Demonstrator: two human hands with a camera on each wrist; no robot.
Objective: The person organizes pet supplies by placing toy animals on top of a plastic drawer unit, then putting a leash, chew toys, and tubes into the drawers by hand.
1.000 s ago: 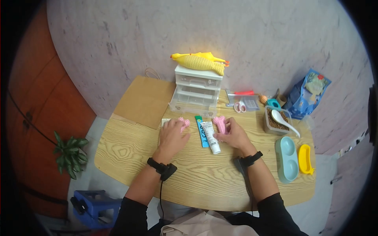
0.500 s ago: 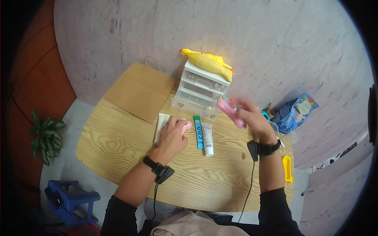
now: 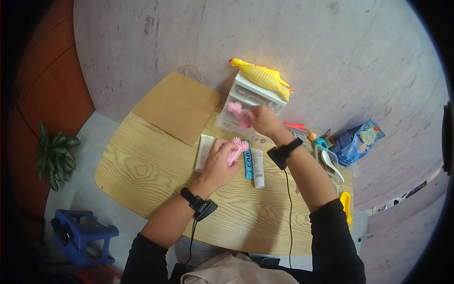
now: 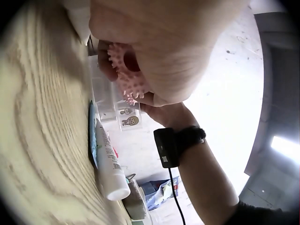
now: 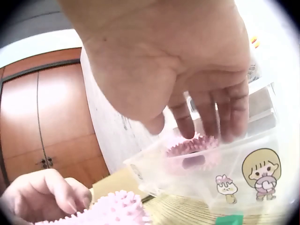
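My left hand grips a pink, spiky, bone-shaped chew toy, lifted near the table's middle; its nubs and a dark hole show in the left wrist view. My right hand reaches over the pulled-out clear drawer of a small white drawer unit. Its fingers hang down loosely extended, with the thumb apart. Just below those fingertips, a second pink chew toy lies inside the drawer, partly seen through its cartoon-printed front. The fingers overlap this toy's end in the head view.
A white tube and blue packet lie right of my left hand, another pale tube left. Behind is a paper bag. Yellow rubber toys top the unit. A kibble box and blue bag stand right.
My right hand has carried one pink chew toy from the table's right side over to the drawer, and its fingers have loosened. My left hand has raised the other toy slightly.
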